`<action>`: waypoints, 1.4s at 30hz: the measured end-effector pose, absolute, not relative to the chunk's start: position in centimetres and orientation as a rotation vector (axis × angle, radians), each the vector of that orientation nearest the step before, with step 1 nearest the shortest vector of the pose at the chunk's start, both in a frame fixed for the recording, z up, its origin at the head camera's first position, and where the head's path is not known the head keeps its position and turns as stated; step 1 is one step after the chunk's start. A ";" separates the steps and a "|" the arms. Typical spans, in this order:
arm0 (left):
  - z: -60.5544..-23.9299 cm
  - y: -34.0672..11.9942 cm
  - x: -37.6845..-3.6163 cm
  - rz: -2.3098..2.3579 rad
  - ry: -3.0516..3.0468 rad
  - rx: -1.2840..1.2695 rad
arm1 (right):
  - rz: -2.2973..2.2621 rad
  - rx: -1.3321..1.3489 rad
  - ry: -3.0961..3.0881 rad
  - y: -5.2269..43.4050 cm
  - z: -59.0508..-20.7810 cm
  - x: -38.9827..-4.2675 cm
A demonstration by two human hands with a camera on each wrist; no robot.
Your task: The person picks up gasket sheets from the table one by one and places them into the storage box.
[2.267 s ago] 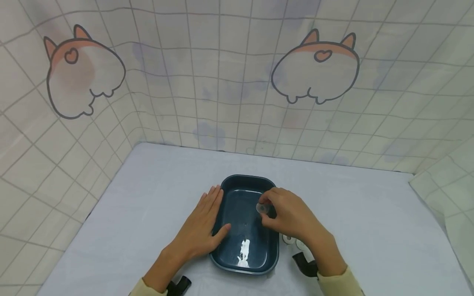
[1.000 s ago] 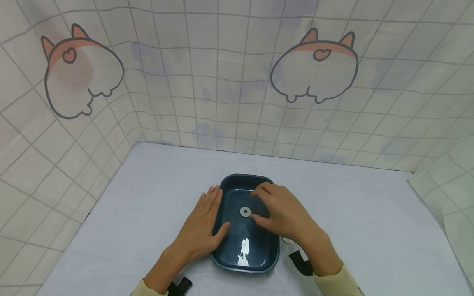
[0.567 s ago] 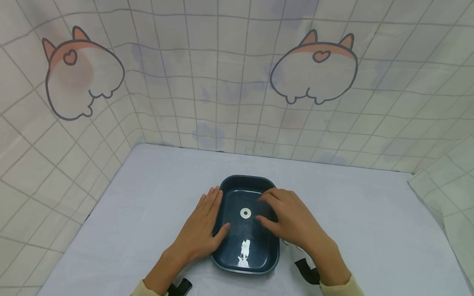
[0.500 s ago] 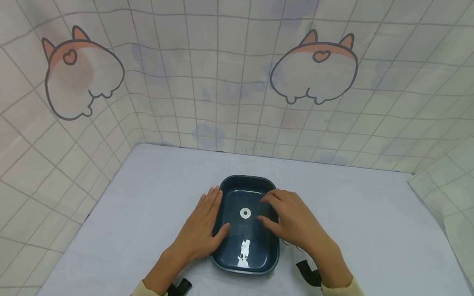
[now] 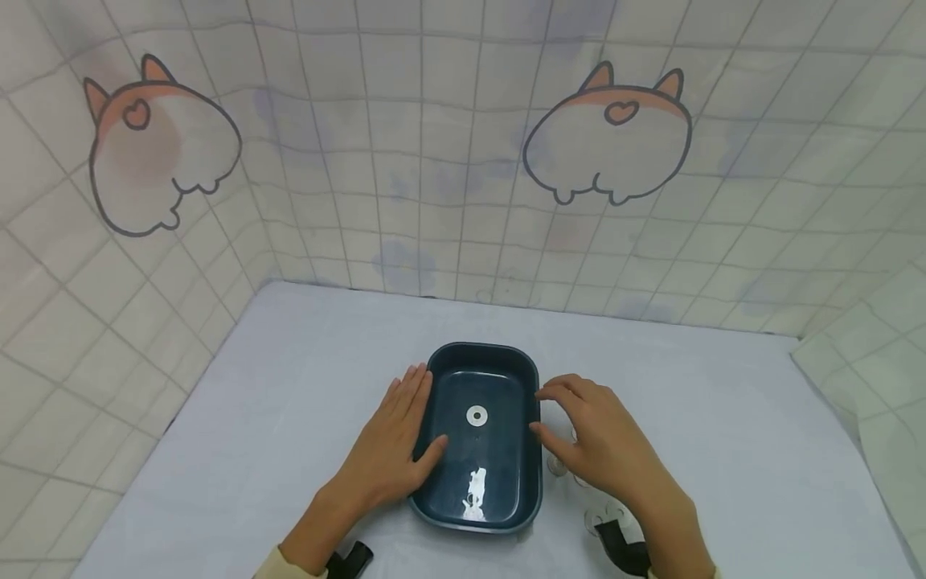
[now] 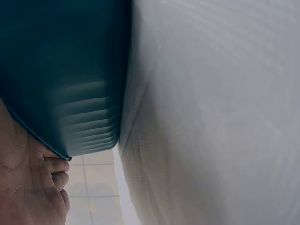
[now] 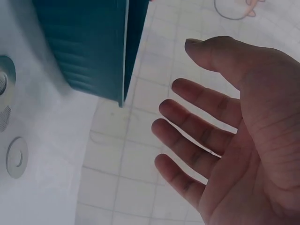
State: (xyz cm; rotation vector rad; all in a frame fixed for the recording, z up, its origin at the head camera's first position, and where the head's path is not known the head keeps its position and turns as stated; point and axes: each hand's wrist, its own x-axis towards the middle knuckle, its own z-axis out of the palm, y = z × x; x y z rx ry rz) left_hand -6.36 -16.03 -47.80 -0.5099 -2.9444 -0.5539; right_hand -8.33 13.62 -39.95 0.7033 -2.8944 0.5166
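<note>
A dark blue rectangular tray stands on the white cloth, with one flat metal washer lying on its floor. My left hand rests along the tray's left rim, fingers straight and thumb over the inside. In the left wrist view its fingers touch the rim from outside. My right hand hovers just right of the tray, fingers parted and holding nothing. Several more washers lie on the cloth below it, among them a washer beside the tray's wall and a washer in the right wrist view.
A white cloth covers the table. Tiled-pattern sheeting with cartoon animal prints closes off the back and sides. Black straps show at both wrists.
The right hand has let a washer go onto the tray's floor. It has since drawn back rightward past the rim, uncovering washers on the cloth. The left hand stays on the rim.
</note>
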 end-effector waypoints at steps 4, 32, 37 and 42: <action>-47.9 -16.0 -6.6 -0.564 -2.941 -0.515 | 0.524 0.690 -2.892 13.9 -39.7 -8.4; -48.0 -16.1 -6.8 -0.566 -2.902 -0.549 | 0.536 0.711 -2.928 13.0 -40.8 -8.5; -48.0 -16.2 -6.7 -0.566 -2.910 -0.540 | 0.531 0.704 -2.931 13.0 -41.0 -8.6; -47.9 -16.1 -6.6 -0.580 -2.925 -0.537 | 0.523 0.698 -2.950 13.1 -41.2 -8.6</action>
